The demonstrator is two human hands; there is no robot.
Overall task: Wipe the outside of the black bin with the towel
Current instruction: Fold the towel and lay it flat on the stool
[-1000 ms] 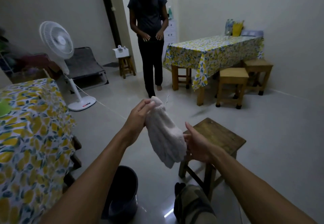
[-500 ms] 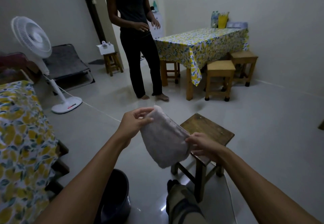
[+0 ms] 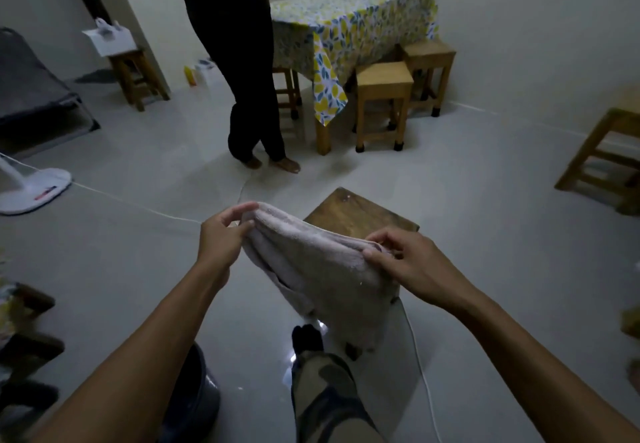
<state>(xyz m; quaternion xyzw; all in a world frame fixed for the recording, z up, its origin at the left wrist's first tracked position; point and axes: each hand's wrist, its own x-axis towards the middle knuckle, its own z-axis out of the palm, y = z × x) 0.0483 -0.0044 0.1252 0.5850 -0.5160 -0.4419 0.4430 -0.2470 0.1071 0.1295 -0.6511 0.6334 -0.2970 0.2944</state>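
A pale pinkish towel [image 3: 322, 269] is stretched in the air between my two hands. My left hand [image 3: 221, 234] pinches its upper left corner and my right hand [image 3: 405, 262] grips its right edge. The rest of the towel hangs down in front of my knee. The black bin [image 3: 194, 397] stands on the floor at the bottom left, well below the towel, mostly hidden by my left forearm.
A dark wooden stool [image 3: 360, 214] stands just behind the towel. Another person [image 3: 239, 61] stands barefoot ahead on the grey floor. A table with a lemon-print cloth [image 3: 346, 23] and light stools [image 3: 381, 96] fills the back right. A fan base [image 3: 31, 189] and white cable [image 3: 138, 203] lie left.
The towel went from hanging bunched in my left hand to being spread between both hands. My view has tilted down and turned right, and the other person stepped closer.
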